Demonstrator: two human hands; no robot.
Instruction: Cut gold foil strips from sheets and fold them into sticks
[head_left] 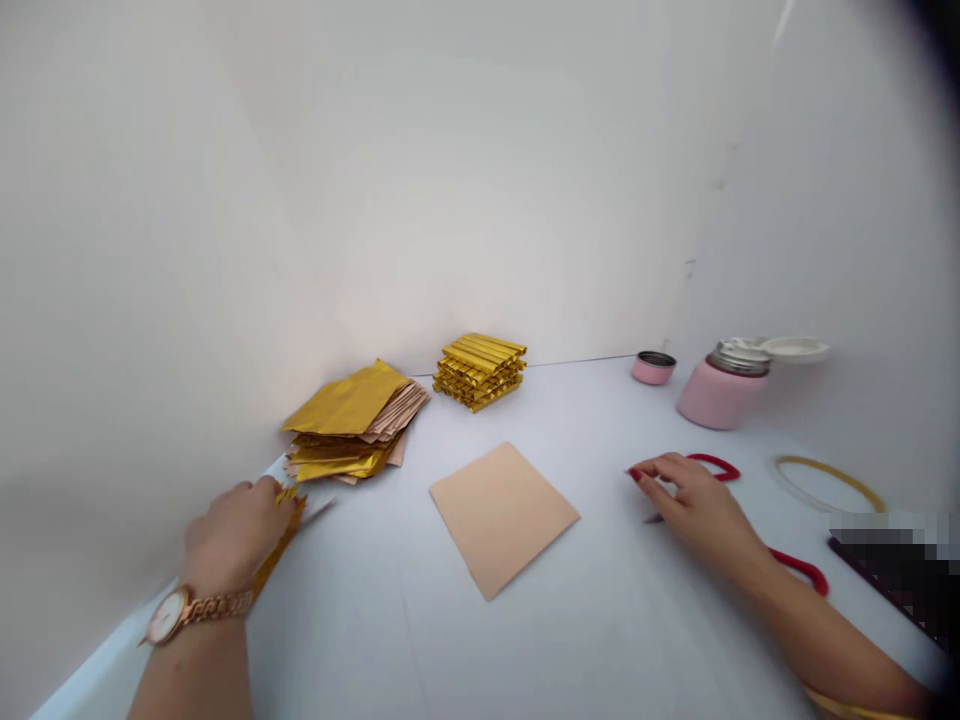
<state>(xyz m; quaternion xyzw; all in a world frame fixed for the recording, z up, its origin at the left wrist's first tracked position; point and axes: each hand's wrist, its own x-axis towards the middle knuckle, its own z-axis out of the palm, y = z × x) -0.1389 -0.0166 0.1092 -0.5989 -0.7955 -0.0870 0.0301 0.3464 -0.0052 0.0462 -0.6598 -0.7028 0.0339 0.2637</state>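
Observation:
My left hand (pixel 240 530), with a watch (pixel 169 615) on its wrist, is at the left table edge. Its fingers curl over gold foil paper (pixel 276 555), most of it hidden beneath the hand. A pale, pointed sliver sticks out beside it, too blurred to name. My right hand (pixel 686 500) is over red-handled scissors (pixel 802 570), with its fingers loosely bent and a gap inside the thumb. The scissors' middle is hidden under the hand. Between both hands, a square of tan paper (pixel 504 520) lies flat on the table.
A loose stack of gold-faced paper (pixel 349 400) stands at the back left. Beside it is a pile of rolled gold tubes (pixel 480 372). A pink flask (pixel 724 395) with its white lid up, a pink cap (pixel 654 368) and a yellow ring (pixel 832 465) are on the right. White walls enclose the table.

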